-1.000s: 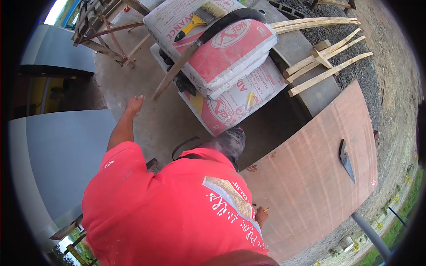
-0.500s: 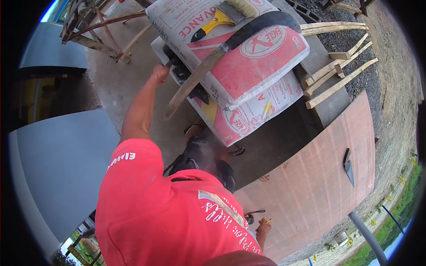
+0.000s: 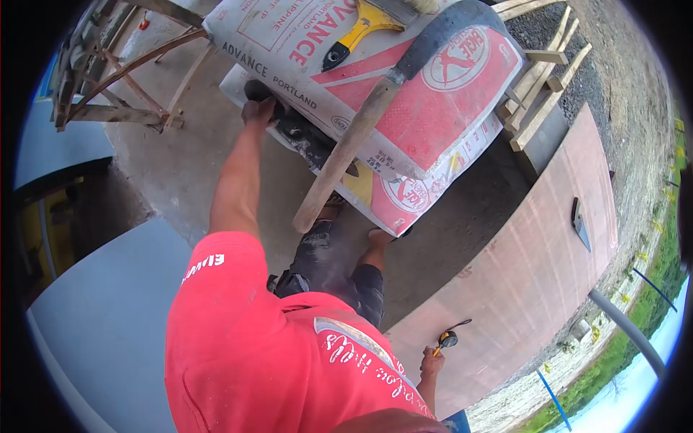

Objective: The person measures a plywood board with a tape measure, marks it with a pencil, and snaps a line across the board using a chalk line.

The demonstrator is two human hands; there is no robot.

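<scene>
Right hand (image 3: 432, 363) pinches a yellow pencil (image 3: 436, 351), just beside the tape measure (image 3: 448, 338) on the board (image 3: 520, 296). Left hand (image 3: 258, 112) at dark objects (image 3: 299, 134) on the lower cement bag (image 3: 408, 195); I can't tell its hold. Progress: no pencil line I can make out; saw (image 3: 581, 228) lies untouched.

concrete floor (image 3: 170, 169) | blue-grey wall (image 3: 115, 317), dark opening (image 3: 101, 206) | dark gravel (image 3: 593, 83) | greenery (image 3: 613, 379) | cloudy sky (image 3: 650, 372)
</scene>
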